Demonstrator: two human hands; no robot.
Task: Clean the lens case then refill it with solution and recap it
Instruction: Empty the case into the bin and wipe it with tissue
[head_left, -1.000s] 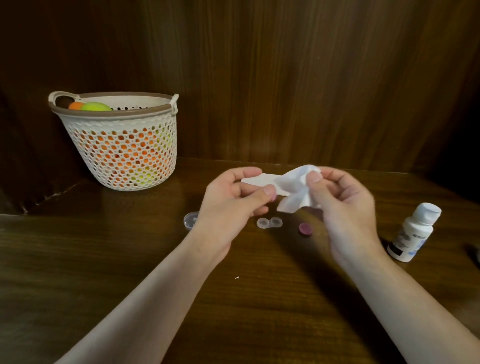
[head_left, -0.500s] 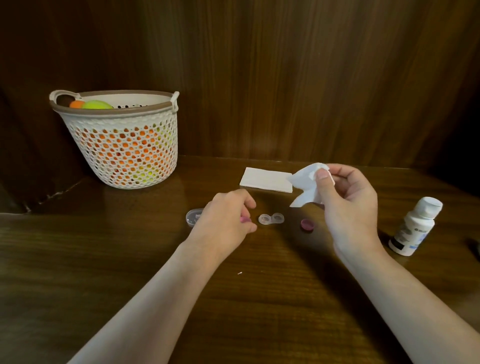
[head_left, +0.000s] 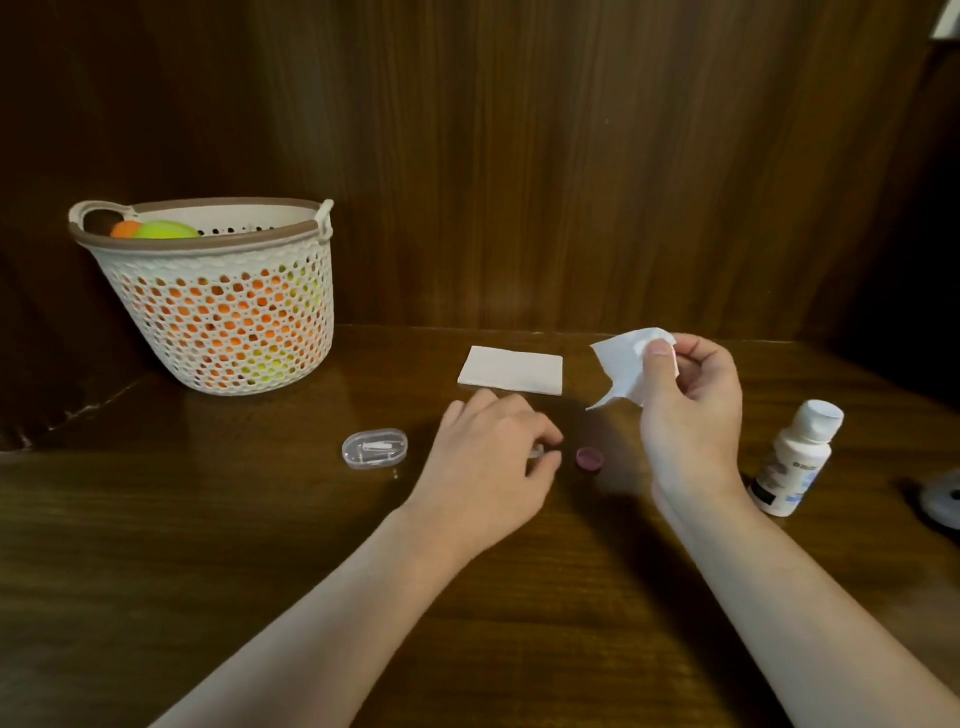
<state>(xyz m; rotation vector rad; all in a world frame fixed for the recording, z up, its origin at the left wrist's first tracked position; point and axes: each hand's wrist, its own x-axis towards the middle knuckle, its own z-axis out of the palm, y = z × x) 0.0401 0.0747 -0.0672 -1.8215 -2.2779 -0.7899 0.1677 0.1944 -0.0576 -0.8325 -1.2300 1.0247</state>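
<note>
Half a second back the left hand (head_left: 493, 457) sat just left of the lens case; now it has slid right and covers it, fingers curled down with the tips closing on a clear edge of the lens case (head_left: 536, 451), which barely shows under them. Whether the grip is complete I cannot tell for sure, though it looks like a pinch. The right hand (head_left: 691, 410) stays raised, thumb and fingers pinching a crumpled white tissue (head_left: 621, 371) above the wooden table (head_left: 260, 545).

A purple cap (head_left: 589, 460) lies just right of the left fingers; the solution bottle (head_left: 795, 457) stands capped, well to the right. Folded tissue (head_left: 511, 371) lies behind the hands.

By its look, the case is light, stiff, smooth plastic and likely to skid or flip, so it is best pinched across the bridge or the rim of one well. The tissue is soft and tears when wet.
</note>
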